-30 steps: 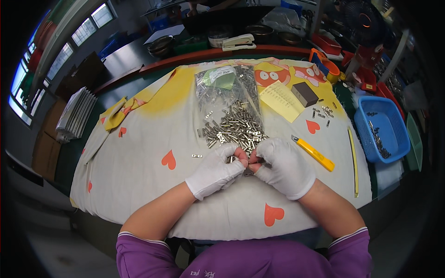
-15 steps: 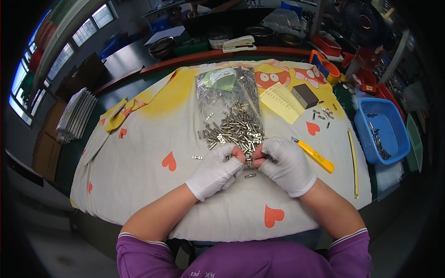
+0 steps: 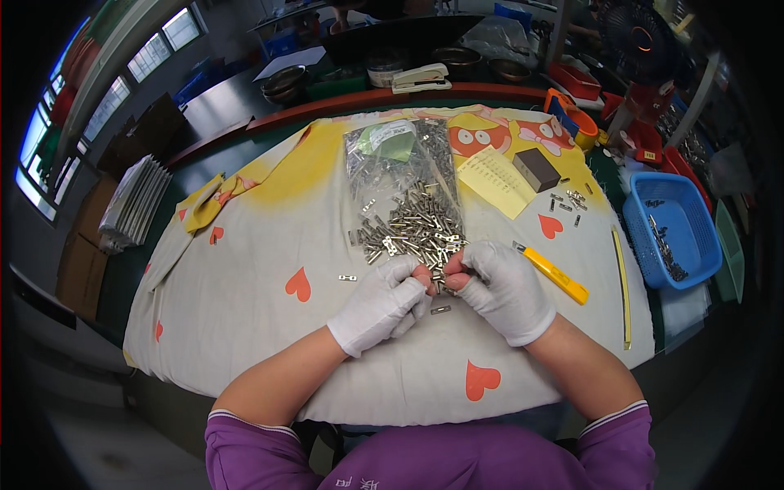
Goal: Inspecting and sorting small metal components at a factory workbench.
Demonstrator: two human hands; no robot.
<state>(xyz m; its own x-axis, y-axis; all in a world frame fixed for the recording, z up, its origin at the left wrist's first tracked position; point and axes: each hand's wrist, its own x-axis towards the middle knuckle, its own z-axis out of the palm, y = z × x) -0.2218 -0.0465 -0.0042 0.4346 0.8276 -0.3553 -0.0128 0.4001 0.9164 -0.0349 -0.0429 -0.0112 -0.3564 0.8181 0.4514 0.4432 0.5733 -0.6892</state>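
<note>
Both hands wear white gloves with bare fingertips. My left hand and my right hand meet fingertip to fingertip at the near edge of a pile of small metal parts. Between the fingertips they pinch a few small metal parts. The pile spills out of a clear plastic bag lying on a white cloth with red hearts. One loose metal part lies just under my hands and another to the left.
A yellow utility knife lies right of my right hand. A yellow paper sheet, a dark small box and scattered parts sit at the back right. A blue basket with parts stands off the right edge. A stapler sits behind.
Both hands stayed together at the pile's near edge; the fingers shifted slightly while working the small parts. Nothing else moved.
</note>
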